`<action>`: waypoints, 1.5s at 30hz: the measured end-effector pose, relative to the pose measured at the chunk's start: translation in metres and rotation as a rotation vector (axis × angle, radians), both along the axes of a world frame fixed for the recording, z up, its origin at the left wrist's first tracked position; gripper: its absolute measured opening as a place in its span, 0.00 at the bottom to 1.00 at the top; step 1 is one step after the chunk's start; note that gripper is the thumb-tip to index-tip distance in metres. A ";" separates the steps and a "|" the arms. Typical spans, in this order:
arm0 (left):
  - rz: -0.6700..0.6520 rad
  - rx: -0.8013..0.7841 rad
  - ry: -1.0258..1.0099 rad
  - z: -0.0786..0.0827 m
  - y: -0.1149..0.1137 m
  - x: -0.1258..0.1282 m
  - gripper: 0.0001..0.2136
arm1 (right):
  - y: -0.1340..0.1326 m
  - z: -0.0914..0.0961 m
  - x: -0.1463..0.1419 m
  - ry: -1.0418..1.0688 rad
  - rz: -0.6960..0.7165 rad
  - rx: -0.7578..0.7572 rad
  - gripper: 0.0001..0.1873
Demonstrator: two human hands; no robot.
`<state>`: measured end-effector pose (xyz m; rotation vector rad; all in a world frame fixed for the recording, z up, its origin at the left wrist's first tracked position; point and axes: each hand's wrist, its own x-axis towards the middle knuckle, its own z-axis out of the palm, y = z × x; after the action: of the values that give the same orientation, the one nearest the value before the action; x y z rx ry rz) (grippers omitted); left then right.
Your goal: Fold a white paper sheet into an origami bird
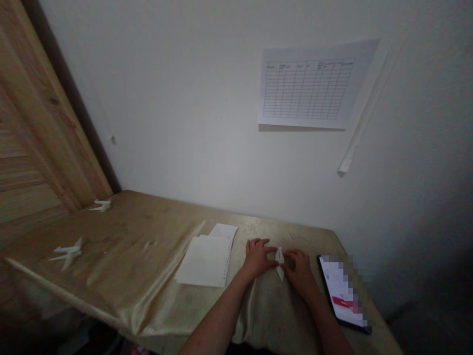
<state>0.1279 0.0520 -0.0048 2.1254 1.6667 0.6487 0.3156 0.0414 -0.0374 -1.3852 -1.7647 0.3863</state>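
A small folded white paper piece (pixel 280 263), narrow and pointed, lies on the cloth-covered table (pixel 148 256) between my two hands. My left hand (pixel 257 257) rests on the cloth with its fingers bent and its thumb and fingertips pinching the paper's left edge. My right hand (pixel 300 270) lies curled on the other side, its fingertips pressed on the paper's right edge. Both forearms reach in from the bottom of the view.
A stack of white sheets (pixel 207 259) lies left of my hands. A phone (pixel 343 293) with a lit screen lies at the right. Two folded paper figures (pixel 68 253) (pixel 101 205) sit at the far left. A printed table sheet (pixel 312 88) hangs on the wall.
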 end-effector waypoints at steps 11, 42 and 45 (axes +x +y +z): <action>0.054 0.062 -0.132 0.010 -0.008 0.005 0.27 | -0.003 0.008 -0.003 0.231 -0.023 -0.068 0.21; 0.039 0.246 -0.296 0.006 -0.009 0.015 0.11 | -0.007 0.023 -0.001 0.145 -0.085 0.119 0.17; 0.050 0.254 -0.281 0.005 -0.009 0.016 0.11 | -0.007 0.023 -0.001 0.139 -0.093 0.110 0.17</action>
<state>0.1437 0.0431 0.0002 2.0428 1.5547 1.1705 0.3147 0.0343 -0.0142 -1.3251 -1.5793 0.3221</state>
